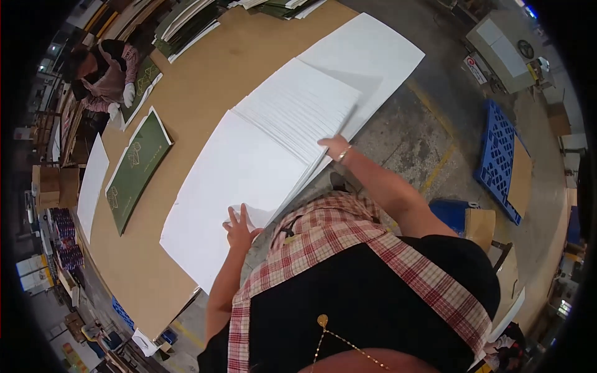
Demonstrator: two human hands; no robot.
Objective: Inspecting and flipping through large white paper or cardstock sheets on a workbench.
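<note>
Large, flat white paper sheets [211, 168]: overlapped in a long run, covering much of the near edge of the smooth brown tabletop [193, 81]. Stepped like a fan at the middle; clamped there at the near edge by the bare right hand [336, 148], thumb uppermost. At the near margin of the leftmost sheet: bare left hand [239, 235], fingers spread wide. Open room: bare brown strip as far as the green panel with gold line drawings [140, 168]. Past the near edge: grey concrete floor [395, 140]; well apart, blue lattice plastic pallet [497, 152].
</note>
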